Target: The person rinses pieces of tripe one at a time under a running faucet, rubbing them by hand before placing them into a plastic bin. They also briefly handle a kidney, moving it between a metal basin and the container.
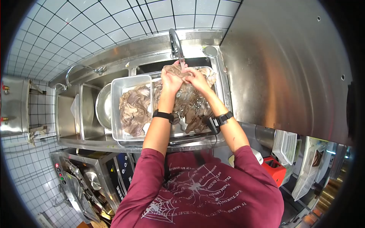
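Under the running tap [175, 42], my left hand [171, 81] holds up a limp, brownish-grey piece of what looks like tripe [175, 70]. My right hand [197, 81] pinches the right side of the same piece, fingers curled. Below my hands, a tub [185, 141] contains water and more brown, wrinkled pieces [188, 107]. On its left, a clear plastic bin [116, 107] holds a heap of similar pieces [134, 109]. My wrists and forearms pass above the tub and hide part of it.
Left of the bin, a round metal bowl [102, 107] stands in the steel sink [89, 108], with a second tap [72, 70] behind. A tall steel panel [277, 72] closes off the right. White baskets [285, 147] and a red container [274, 170] sit at lower right.
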A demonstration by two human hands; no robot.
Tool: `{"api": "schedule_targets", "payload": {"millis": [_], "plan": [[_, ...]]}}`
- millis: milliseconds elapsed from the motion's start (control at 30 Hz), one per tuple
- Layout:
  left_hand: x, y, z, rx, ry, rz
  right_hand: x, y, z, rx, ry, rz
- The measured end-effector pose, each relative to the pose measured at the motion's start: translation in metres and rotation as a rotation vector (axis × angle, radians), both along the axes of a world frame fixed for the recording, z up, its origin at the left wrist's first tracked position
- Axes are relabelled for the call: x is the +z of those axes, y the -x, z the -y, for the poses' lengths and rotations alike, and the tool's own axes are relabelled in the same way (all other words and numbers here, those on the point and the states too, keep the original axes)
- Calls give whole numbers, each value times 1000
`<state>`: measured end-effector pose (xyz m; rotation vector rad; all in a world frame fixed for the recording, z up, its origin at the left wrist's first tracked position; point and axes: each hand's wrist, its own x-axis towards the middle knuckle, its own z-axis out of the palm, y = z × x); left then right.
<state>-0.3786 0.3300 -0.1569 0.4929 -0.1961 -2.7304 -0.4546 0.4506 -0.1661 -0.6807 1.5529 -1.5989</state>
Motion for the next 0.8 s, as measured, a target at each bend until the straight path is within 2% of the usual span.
{"api": "schedule_targets", "payload": {"millis": [33, 67, 133, 167, 200, 267, 333, 400, 433, 467, 533, 600, 667, 700, 733, 800], "plan": [[-5, 5, 1, 16, -64, -18, -11, -7, -1, -128, 28, -279], [-15, 9, 0, 9, -65, -19, -6, -14, -6, -135, 26, -281], [-23, 21, -5, 80, 88, 353, 4, -24, -16, -351, -100, -406], [-23, 16, -10, 83, 213, 362, -4, -28, -16, -424, 15, -232], [-24, 10, -16, 75, 215, 363, -6, -32, -21, -431, 14, -230], [-29, 0, -26, -63, 386, 398, 10, -43, -29, -438, 192, -175], [-32, -16, -35, -138, 467, 421, 28, -56, -36, -406, 200, -181], [-29, -34, -44, -278, 561, 313, 39, -58, -43, -205, 3, -347], [-14, -42, -51, -249, 336, 272, 36, -56, -46, -195, -95, -394], [3, -51, -55, -245, 337, 273, 34, -56, -46, -191, -93, -393], [26, -70, -61, -288, 122, 156, 32, -62, -46, -349, 0, -816], [-1, -76, -59, -276, 125, 162, 33, -75, -50, -323, -5, -838], [-48, -74, -56, -341, 271, 257, 29, -90, -57, -126, -169, -884], [-62, -72, -56, -339, 240, 293, 27, -98, -56, -119, -155, -969], [-59, -73, -58, -329, 243, 294, 30, -104, -58, -112, -147, -971], [-42, -76, -64, -260, 164, 426, 47, -115, -68, 123, -382, -824]]}}
